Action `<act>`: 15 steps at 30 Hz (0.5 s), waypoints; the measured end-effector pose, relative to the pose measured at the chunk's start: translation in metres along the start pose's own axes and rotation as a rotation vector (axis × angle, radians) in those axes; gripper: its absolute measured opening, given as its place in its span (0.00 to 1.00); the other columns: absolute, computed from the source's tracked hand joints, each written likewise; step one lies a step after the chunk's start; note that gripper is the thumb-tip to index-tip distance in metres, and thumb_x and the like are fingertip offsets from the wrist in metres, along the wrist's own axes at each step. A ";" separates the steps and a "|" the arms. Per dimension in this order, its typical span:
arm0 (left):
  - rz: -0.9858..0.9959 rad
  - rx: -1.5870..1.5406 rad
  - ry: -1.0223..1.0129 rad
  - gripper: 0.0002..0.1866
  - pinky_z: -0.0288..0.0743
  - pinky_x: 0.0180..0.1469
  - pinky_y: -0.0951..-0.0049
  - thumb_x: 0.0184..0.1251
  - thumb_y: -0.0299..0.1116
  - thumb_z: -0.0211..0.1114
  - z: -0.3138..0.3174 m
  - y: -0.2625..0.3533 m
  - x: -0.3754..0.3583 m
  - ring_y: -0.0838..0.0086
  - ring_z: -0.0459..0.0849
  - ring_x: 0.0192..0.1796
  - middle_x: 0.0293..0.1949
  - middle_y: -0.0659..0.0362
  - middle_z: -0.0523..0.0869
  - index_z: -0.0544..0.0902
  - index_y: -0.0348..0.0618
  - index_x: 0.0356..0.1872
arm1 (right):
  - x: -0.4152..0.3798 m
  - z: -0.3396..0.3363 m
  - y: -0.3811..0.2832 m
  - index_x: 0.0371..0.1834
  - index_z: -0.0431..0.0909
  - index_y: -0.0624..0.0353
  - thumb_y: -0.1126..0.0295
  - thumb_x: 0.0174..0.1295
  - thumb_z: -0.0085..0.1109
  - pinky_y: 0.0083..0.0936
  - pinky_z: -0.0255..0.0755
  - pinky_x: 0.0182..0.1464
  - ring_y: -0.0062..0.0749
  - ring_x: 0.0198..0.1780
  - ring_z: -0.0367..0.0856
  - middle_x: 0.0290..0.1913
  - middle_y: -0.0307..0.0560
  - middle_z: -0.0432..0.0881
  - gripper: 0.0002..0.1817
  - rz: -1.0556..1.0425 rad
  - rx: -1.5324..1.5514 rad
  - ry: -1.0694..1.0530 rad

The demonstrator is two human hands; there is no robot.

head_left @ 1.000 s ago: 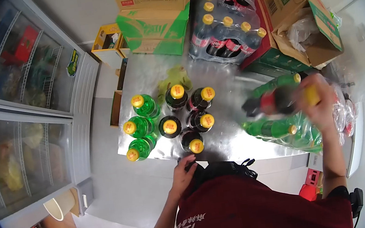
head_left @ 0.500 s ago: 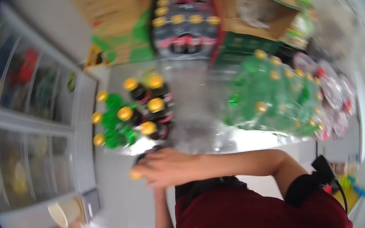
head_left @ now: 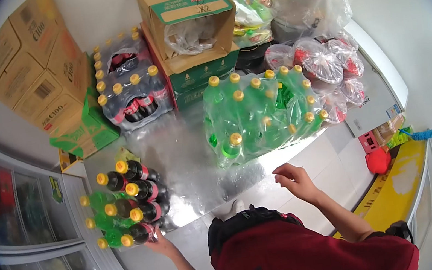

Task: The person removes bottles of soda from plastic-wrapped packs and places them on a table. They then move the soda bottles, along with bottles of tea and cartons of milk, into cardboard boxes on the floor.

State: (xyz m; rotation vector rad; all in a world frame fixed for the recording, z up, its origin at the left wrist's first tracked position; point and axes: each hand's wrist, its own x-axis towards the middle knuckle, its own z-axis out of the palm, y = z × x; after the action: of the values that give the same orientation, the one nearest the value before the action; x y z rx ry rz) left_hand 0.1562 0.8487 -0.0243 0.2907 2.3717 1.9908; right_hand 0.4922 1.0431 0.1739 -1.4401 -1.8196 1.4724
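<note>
My left hand (head_left: 159,244) is closed around the lower part of a dark cola bottle (head_left: 140,233) with a yellow cap, at the near end of a group. Several more cola bottles (head_left: 145,189) with red labels stand just beyond it. Beside them on the left are green bottles (head_left: 107,219), also yellow-capped. Past the table's front edge, my right hand (head_left: 297,183) is in the air with its fingers loosely bent and apart, holding nothing. Nearest to it is a plastic-wrapped pack of green bottles (head_left: 257,115) on the metal table (head_left: 188,155).
A wrapped pack of cola bottles (head_left: 135,91) stands at the back, between stacked cartons (head_left: 40,65) and an open cardboard box (head_left: 186,17). Wrapped red-and-clear packages (head_left: 322,62) lie at right. A glass-door fridge (head_left: 28,216) borders the left; a yellow surface (head_left: 394,187) is at lower right.
My right hand has left the bottle area and moved right, opening. The held cola bottle has come upward to the group, in my left hand. The whole view has turned rightward.
</note>
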 end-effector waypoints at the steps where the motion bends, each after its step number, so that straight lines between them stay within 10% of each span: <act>1: 0.000 -0.004 -0.007 0.19 0.66 0.48 0.73 0.49 0.21 0.63 0.003 0.002 0.003 0.72 0.73 0.43 0.41 0.52 0.75 0.67 0.33 0.42 | -0.001 0.002 0.007 0.39 0.72 0.66 0.72 0.57 0.51 0.17 0.68 0.34 0.19 0.30 0.74 0.29 0.40 0.76 0.10 0.001 0.000 0.008; 15: -0.030 0.002 0.109 0.18 0.61 0.54 0.70 0.54 0.23 0.59 -0.008 0.032 -0.024 0.68 0.69 0.50 0.45 0.51 0.71 0.66 0.31 0.46 | 0.042 0.060 -0.017 0.41 0.71 0.64 0.70 0.56 0.52 0.23 0.71 0.38 0.32 0.37 0.77 0.34 0.50 0.78 0.11 -0.181 -0.124 -0.243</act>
State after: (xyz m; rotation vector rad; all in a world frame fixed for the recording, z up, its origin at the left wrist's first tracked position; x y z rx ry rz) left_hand 0.1824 0.8419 0.0061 0.1490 2.4264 2.0416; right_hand 0.4201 1.0521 0.1542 -1.1541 -2.1587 1.5200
